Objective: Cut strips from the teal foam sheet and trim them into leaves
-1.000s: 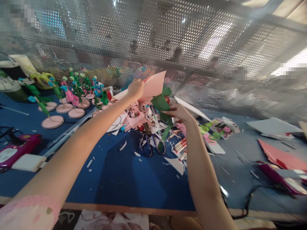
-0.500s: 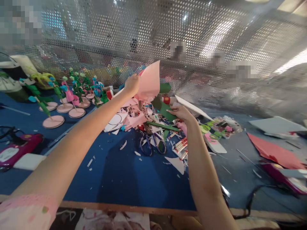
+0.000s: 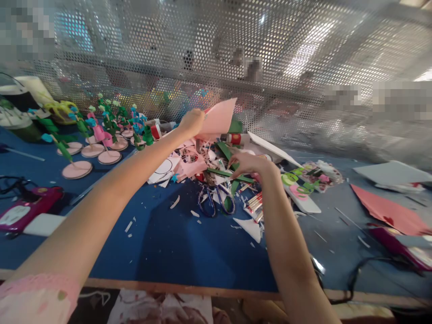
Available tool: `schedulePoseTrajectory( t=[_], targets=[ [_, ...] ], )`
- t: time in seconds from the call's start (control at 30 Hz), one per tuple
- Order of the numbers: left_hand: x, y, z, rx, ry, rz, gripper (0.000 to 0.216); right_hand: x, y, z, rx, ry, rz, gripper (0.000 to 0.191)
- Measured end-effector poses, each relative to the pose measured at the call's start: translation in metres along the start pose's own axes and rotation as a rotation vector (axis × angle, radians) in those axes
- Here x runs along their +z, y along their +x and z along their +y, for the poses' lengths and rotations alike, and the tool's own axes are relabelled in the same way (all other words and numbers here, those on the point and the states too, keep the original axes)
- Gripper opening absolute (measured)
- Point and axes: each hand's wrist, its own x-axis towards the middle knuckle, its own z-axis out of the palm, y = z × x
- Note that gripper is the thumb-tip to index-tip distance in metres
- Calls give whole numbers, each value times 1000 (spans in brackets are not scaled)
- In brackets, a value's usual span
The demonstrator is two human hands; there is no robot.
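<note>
My left hand is closed on a curved pink paper sheet, raised above the back of a scrap pile. Low over the pile, my right hand has its thumb and fingers apart, bent downward, with nothing visible held between them. Close to its fingertips lie a narrow green strip and other green pieces. Pink and white paper scraps are heaped to the left of that hand. Blue-handled scissors lie at the heap's front, their blades buried under scraps.
Paper flowers on round pink bases stand at left. A magenta device lies in front of them, and another magenta device at right. Red paper and white boards lie at right. A perforated metal screen rises behind.
My left hand has lowered the pink sheet slightly and shifted right. My right hand has come off the green sheet and moved down and slightly left, fingers now bent toward the scraps.
</note>
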Motion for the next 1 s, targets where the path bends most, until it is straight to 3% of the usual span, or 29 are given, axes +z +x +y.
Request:
schedulePoseTrajectory(
  t=[0.1, 0.23, 0.47, 0.63, 0.73, 0.8, 0.87, 1.0],
  targets=[
    [7, -4, 2, 33, -13, -33, 31, 7, 7, -24, 37, -101, -92, 30],
    [5, -7, -1, 35, -77, 12, 31, 10, 10, -34, 81, -112, -58, 23],
    [-13, -1, -11, -134, -110, 136, 32, 5, 3, -21, 261, -72, 285, 24],
    [-18, 7, -16, -174, -145, 147, 30, 5, 11, -12, 145, 281, 369, 23],
    [-17, 11, -15, -127, -140, 105, 29, 4, 15, -4, 142, 559, 465, 30],
    [-15, 12, -14, -99, -124, 109, 29, 3, 15, -1, 160, 613, 546, 32],
    [-12, 13, -12, -94, -107, 129, 30, 2, 13, 0, 208, 562, 581, 32],
    [-9, 18, -16, -53, -158, 121, 32, 0, 4, -12, 406, 250, 530, 29]
  ],
)
